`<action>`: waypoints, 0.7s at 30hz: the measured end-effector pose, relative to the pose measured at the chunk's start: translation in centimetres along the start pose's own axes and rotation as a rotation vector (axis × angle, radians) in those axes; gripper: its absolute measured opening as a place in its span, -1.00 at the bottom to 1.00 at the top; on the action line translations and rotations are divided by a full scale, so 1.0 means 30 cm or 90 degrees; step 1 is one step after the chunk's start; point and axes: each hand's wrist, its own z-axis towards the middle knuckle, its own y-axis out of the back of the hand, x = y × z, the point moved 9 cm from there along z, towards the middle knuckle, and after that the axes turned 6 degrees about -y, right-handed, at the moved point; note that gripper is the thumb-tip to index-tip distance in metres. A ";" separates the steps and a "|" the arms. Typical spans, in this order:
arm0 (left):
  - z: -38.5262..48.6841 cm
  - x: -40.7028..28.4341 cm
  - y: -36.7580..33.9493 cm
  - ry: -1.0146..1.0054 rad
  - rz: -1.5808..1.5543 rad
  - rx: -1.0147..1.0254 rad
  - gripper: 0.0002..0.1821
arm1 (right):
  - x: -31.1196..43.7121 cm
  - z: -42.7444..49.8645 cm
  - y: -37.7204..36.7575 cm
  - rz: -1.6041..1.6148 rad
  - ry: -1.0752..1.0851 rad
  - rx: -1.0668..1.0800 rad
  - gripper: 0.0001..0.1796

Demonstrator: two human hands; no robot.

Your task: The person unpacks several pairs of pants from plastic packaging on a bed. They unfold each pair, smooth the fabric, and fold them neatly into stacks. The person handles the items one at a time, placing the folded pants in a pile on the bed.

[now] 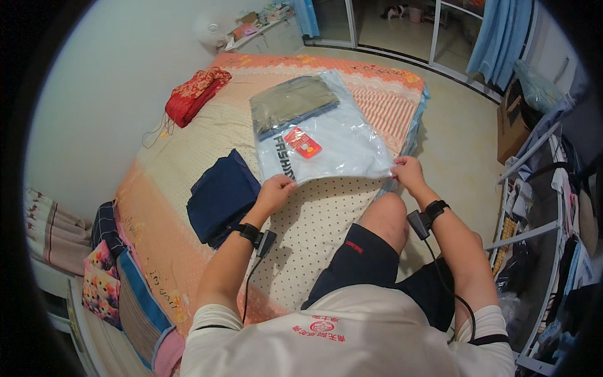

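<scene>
A clear and white plastic bag (348, 146) with black lettering lies on the bed in front of me. Its near edge is lifted a little off the sheet. My left hand (277, 194) pinches that edge at the left corner, and my right hand (409, 173) grips the right corner. Under the bag's transparent far part shows a folded olive garment (292, 103) with a blue strip along its near side. A red printed card (304, 143) rests at the bag's middle; whether inside or on top, I cannot tell. Left of my left hand sits a folded navy garment (224, 195).
A red patterned cloth bundle (195, 96) with cords lies at the bed's far left. Cushions (101, 285) line the near left. Clothes racks (527, 235) and a cardboard box (511, 125) stand right of the bed (325, 207). A cat (395, 11) is beyond the glass doors.
</scene>
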 end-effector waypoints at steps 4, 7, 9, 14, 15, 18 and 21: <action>0.020 -0.100 0.052 -0.072 -0.004 0.024 -0.78 | 0.095 -0.043 0.107 0.211 -0.059 0.021 -0.82; 0.013 -0.225 0.099 -0.119 -0.049 0.027 -0.79 | 0.203 -0.086 0.196 0.226 -0.042 0.031 -0.82; 0.001 -0.338 0.124 -0.171 -0.036 0.039 -0.80 | 0.276 -0.112 0.263 0.222 -0.012 0.023 -0.81; -0.048 -0.615 0.109 -0.223 0.045 0.115 -0.83 | 0.353 -0.178 0.457 0.208 0.034 -0.003 -0.77; -0.066 -0.695 0.106 -0.280 0.055 0.108 -0.84 | 0.352 -0.191 0.511 0.202 0.035 -0.026 -0.77; -0.127 -0.909 0.094 -0.429 0.094 0.057 -0.92 | 0.370 -0.237 0.658 0.197 0.062 -0.098 -0.77; -0.162 -1.022 0.077 -0.463 0.087 0.020 -0.92 | 0.447 -0.362 0.771 -0.083 0.083 -0.333 -0.77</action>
